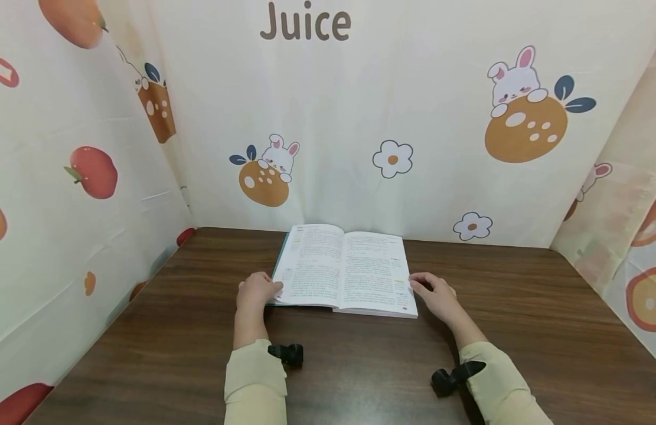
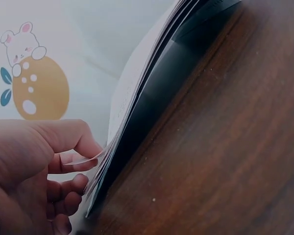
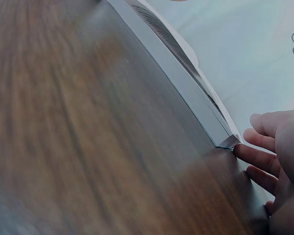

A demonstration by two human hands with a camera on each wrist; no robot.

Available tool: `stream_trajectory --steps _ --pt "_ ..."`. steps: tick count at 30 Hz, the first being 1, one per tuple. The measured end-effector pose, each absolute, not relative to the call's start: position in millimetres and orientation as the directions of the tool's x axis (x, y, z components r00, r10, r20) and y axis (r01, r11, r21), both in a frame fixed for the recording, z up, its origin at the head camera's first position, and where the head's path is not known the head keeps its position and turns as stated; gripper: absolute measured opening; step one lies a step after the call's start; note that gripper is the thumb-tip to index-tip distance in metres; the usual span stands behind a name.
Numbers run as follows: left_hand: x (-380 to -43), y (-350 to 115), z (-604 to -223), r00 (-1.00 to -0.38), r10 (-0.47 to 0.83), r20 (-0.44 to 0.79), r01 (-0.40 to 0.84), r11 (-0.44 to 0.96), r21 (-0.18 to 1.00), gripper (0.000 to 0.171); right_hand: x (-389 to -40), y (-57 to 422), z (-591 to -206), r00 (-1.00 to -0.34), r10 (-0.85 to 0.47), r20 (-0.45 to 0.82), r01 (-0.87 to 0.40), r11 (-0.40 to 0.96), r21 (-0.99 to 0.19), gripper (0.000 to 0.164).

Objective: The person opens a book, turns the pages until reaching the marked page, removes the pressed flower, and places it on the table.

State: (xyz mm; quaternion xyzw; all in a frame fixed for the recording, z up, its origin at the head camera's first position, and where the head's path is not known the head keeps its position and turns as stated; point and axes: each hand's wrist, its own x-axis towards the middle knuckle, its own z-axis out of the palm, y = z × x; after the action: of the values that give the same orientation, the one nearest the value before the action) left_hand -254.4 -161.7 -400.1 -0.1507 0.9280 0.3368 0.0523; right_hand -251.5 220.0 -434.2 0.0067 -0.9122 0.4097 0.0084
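Observation:
An open book (image 1: 312, 268) with printed text lies on the table, its thicker stack of pages on the right side. At its lower left edge my left hand (image 1: 257, 289) pinches a page (image 2: 83, 160) between thumb and index finger; the other fingers curl beneath, beside the cover edge. My right hand (image 1: 435, 293) is at the right edge of the book, fingers loosely bent. In the right wrist view, a fingertip of the right hand (image 3: 279, 161) meets the corner of the page block (image 3: 186, 93), with the thumb held apart from it.
The brown wood-grain table (image 1: 328, 366) runs back to a white curtain (image 1: 338, 118) printed with rabbits, fruit and flowers. More printed cloth (image 1: 51, 236) hangs along the left and right sides. Black wrist cameras (image 1: 287, 354) are strapped over both pale sleeves (image 1: 255, 383).

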Motion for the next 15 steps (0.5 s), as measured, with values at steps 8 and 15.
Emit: stream_trajectory --steps 8,15 --pt "-253.3 -160.5 -398.8 -0.95 -0.236 -0.203 -0.311 0.738 0.598 0.025 -252.5 220.0 -433.5 -1.0 0.003 0.022 -0.014 0.662 -0.749 0.043" --pt "-252.4 -160.4 -400.4 -0.952 -0.232 -0.2 -0.306 0.764 0.568 0.024 -252.6 220.1 -433.5 -1.0 -0.007 0.022 -0.021 0.661 -0.75 0.038"
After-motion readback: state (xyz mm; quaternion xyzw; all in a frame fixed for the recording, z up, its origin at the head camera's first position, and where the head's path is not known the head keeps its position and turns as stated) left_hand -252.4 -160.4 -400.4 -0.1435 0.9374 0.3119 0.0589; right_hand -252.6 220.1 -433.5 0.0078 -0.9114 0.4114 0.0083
